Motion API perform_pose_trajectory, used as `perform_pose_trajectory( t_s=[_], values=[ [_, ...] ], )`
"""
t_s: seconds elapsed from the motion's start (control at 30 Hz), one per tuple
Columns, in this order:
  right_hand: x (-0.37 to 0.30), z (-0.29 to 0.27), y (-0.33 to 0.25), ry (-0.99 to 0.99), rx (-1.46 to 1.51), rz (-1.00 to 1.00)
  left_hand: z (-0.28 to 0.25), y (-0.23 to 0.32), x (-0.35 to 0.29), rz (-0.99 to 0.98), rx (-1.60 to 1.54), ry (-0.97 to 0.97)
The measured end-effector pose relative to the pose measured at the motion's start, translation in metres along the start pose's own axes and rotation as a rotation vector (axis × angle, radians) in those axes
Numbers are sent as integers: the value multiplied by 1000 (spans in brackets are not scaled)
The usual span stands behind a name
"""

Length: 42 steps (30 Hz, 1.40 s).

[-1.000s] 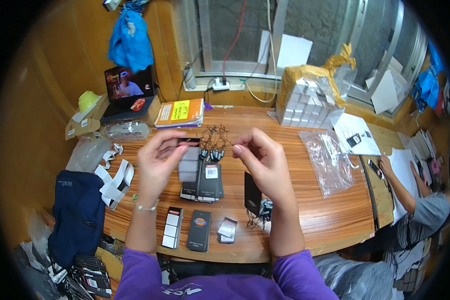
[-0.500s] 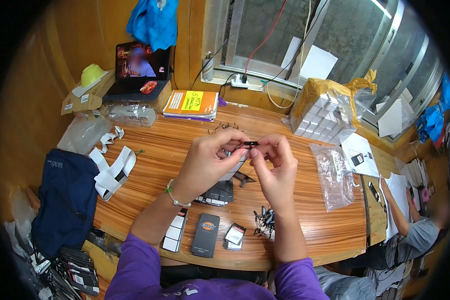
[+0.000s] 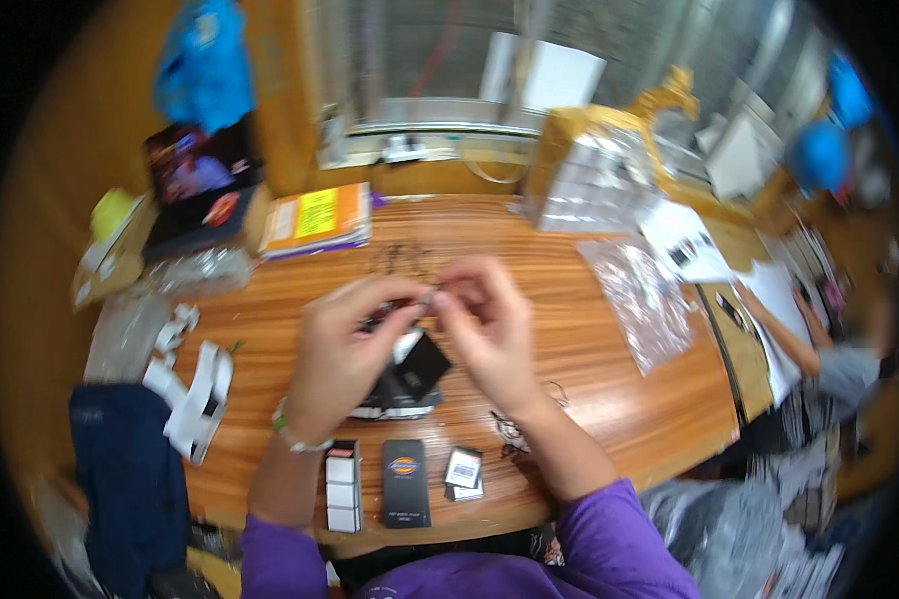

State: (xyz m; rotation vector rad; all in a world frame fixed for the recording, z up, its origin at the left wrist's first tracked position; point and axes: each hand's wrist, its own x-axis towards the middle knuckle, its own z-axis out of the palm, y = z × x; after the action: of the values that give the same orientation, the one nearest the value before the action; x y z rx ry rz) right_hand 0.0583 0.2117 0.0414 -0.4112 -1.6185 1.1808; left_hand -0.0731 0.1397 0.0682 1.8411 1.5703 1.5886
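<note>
Over the middle of the table, my left hand (image 3: 342, 344) and my right hand (image 3: 491, 334) meet fingertip to fingertip. My left fingers pinch the top of some hang tags, and a black hang tag (image 3: 424, 365) dangles below them. The right fingers are closed beside it on something small, too blurred to name. Under the hands lies a stack of dark tags (image 3: 395, 407). Along the near edge lie a white-panelled tag strip (image 3: 343, 489), a dark grey tag (image 3: 407, 484) and small white labels (image 3: 463, 469). Black strings (image 3: 509, 431) lie by my right forearm.
At the back stand a laptop (image 3: 200, 180), orange notebooks (image 3: 315, 222) and a yellow-wrapped pack of white boxes (image 3: 599, 180). A clear plastic bag (image 3: 639, 299) lies to the right, white paper strips (image 3: 200, 399) to the left. Another person's arm (image 3: 784, 334) rests at the far right.
The view has shifted and blurred. My hands stay together at the tags. The black tag now hangs lower and face-on beneath the fingers, where a pale strip hung before.
</note>
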Motion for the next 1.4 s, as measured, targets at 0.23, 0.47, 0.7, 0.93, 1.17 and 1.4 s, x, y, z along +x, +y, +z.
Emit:
perform_pose_trajectory(
  t_s=[0.23,0.47,0.7,0.93,1.17,1.4],
  values=[
    [3,5,4,15,43,-170,5,9,-3,5,123,52],
    [9,-10,-3,-181,312,177,5,-2,2,290,363,97],
    [14,-9,27,-177,570,200,9,0,1,581,735,81],
    [32,-46,18,239,710,76,16,-15,4,332,327,10],
    [36,-46,14,-73,1174,116,13,-32,5,83,-95,-159],
    [35,-43,17,-61,1219,171,22,-27,4,-34,-210,-161]
  ],
)
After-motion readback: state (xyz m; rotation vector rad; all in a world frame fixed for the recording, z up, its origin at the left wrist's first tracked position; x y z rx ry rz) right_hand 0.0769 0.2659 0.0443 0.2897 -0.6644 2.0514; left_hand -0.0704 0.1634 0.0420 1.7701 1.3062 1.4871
